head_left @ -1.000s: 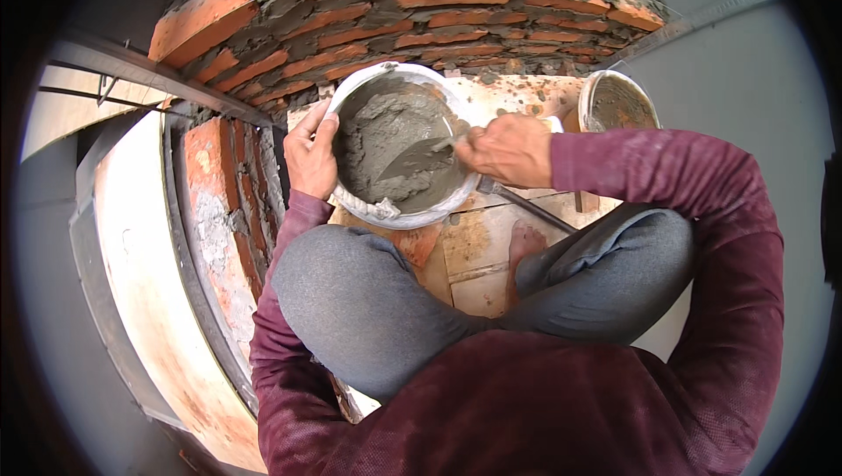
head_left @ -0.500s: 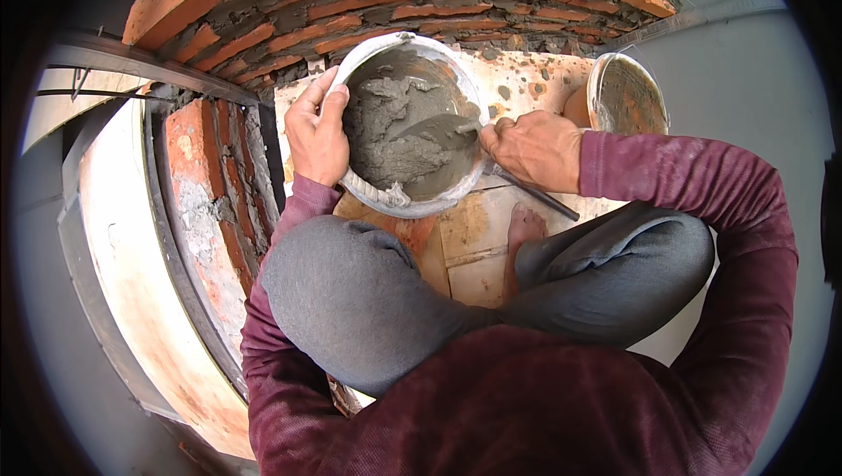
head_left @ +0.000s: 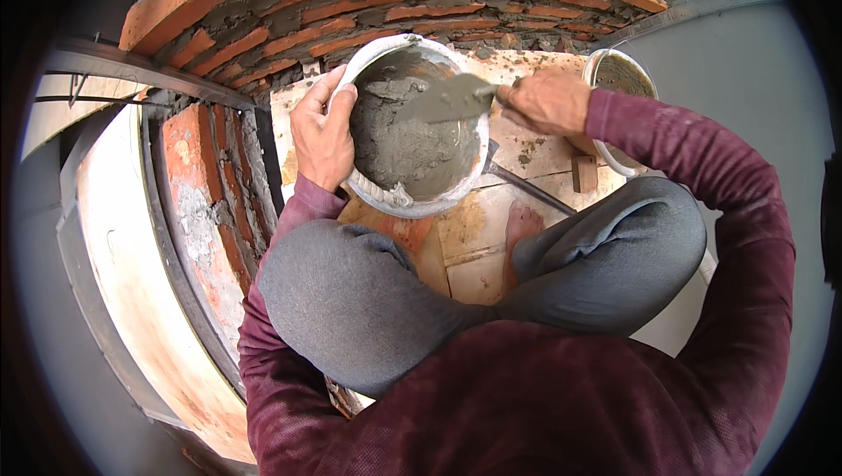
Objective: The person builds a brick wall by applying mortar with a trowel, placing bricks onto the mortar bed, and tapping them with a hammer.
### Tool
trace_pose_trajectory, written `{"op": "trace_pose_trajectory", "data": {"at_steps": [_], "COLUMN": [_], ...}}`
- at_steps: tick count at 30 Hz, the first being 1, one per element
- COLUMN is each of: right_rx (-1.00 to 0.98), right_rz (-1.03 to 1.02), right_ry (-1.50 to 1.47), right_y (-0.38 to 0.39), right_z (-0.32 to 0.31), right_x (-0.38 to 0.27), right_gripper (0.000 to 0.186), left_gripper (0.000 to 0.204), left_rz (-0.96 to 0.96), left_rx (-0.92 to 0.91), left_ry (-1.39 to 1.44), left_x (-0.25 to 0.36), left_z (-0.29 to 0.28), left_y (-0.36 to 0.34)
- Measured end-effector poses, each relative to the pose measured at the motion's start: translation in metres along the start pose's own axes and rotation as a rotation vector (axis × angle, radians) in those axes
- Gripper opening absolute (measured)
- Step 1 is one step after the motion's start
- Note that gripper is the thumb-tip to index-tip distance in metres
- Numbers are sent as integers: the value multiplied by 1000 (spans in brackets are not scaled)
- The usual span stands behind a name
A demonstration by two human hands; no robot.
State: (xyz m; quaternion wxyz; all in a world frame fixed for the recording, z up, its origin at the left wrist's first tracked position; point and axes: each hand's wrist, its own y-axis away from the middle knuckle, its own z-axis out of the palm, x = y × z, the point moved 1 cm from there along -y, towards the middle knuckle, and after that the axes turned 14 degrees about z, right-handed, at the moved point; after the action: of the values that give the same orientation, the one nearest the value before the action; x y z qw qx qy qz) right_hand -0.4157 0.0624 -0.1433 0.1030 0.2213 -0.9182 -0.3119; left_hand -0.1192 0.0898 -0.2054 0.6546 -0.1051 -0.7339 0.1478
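Observation:
A white bucket (head_left: 481,138) smeared with mortar stands tilted in front of my crossed legs. Wet grey mortar (head_left: 395,147) lies inside it. My left hand (head_left: 323,134) grips the bucket's left rim, with the thumb over the edge. In my right hand (head_left: 548,100) is the handle of a trowel, and the fingers are wrapped round it. The trowel's mortar-coated blade (head_left: 447,99) is over the mortar in the bucket's upper right part, its tip pointing left.
Ahead rises a brick wall (head_left: 351,30) with rough mortar joints. A second bucket (head_left: 624,72) stands at the right, beside a small wood block (head_left: 584,174). A dark-handled tool (head_left: 531,188) lies by my foot (head_left: 524,226). Brickwork (head_left: 197,160) borders the left.
My right hand has lifted the trowel from the mortar and moved up and slightly right. The blade now shows more fully. My left hand stays on the rim.

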Motion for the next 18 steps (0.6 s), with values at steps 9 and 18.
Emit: {"op": "trace_pose_trajectory", "data": {"at_steps": [9, 18], "right_rx": [-118, -611], "right_rz": [-274, -284], "right_ry": [-364, -880], "right_y": [-27, -25], "right_z": [56, 66], "right_x": [-42, 11], "right_gripper": [41, 32], "left_gripper": [35, 35], "left_rz": [41, -20], "left_rx": [-10, -67], "left_ry": [-46, -132], "left_x": [7, 9], "left_z": [11, -5], "left_y": [7, 1]}}
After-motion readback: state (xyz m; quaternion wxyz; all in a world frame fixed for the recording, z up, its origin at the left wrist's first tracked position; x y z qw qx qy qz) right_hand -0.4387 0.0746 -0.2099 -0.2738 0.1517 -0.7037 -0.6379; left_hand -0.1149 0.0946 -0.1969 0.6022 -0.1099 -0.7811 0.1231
